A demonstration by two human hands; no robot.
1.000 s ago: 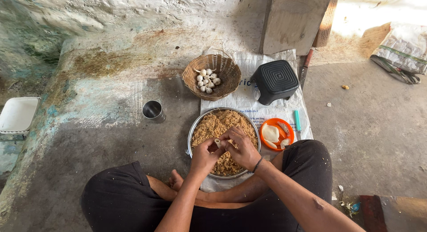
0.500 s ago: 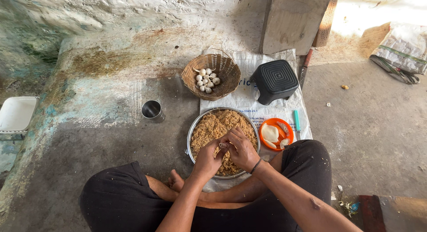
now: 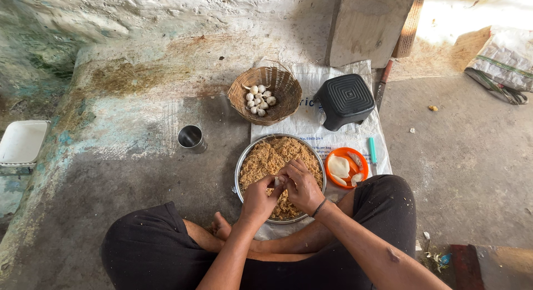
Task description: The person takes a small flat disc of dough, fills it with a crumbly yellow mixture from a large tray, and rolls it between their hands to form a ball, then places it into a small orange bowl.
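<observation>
A small pale dough piece is being pinched over the steel bowl of brown filling, closed on by left hand and right hand. Soft and tearable, it is probably best held by its edges.

The small white piece between both hands is too hidden to identify.
</observation>
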